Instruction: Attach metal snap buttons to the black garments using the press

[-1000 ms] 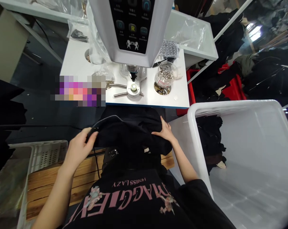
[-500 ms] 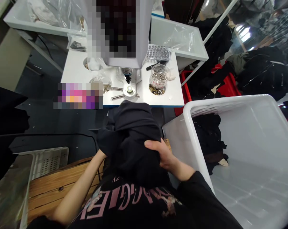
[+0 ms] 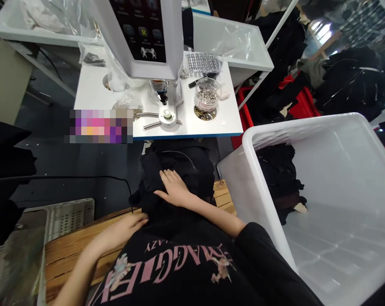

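Note:
A bundle of black garment (image 3: 182,165) lies on my lap in front of the white work table (image 3: 211,125). My right hand (image 3: 173,191) rests flat on top of it, fingers spread and holding nothing. My left hand (image 3: 124,227) lies at the garment's lower left edge beside the wooden bench (image 3: 67,244), fingers stretched out against the cloth. A snap press machine (image 3: 141,38) stands on the table, with its round die (image 3: 166,114) below the head.
A clear jar of metal snaps (image 3: 206,95) stands right of the die. A large white plastic bin (image 3: 323,199) with dark cloth in it sits at my right. A perforated white crate (image 3: 67,210) is at the left. Red crates and dark clothes lie behind.
The raised garment bundle has come down onto my lap. My right hand let go of its grip and now lies flat on it. My left hand came out from under the cloth.

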